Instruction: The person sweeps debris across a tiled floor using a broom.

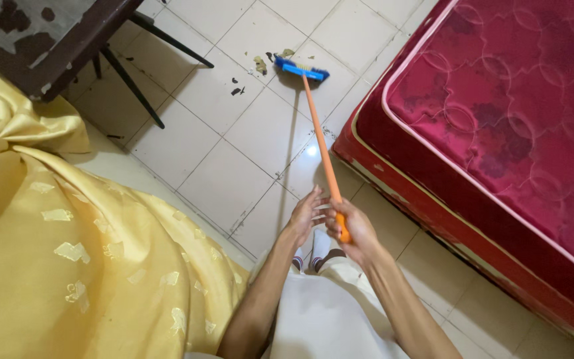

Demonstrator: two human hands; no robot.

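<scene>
A broom with a long orange handle [318, 136] and a blue head [301, 68] reaches out across the white tiled floor [224, 183]. My right hand [353, 226] is closed around the near end of the handle. My left hand [307, 214] sits just left of it with fingers spread, fingertips touching or almost touching the handle. Small bits of dry leaf and dark debris [259, 64] lie on the tiles beside the broom head.
A dark red patterned mattress [499, 119] fills the right side. A yellow shiny curtain [68, 233] hangs at the left. A dark table with thin black legs [127, 73] stands at the upper left.
</scene>
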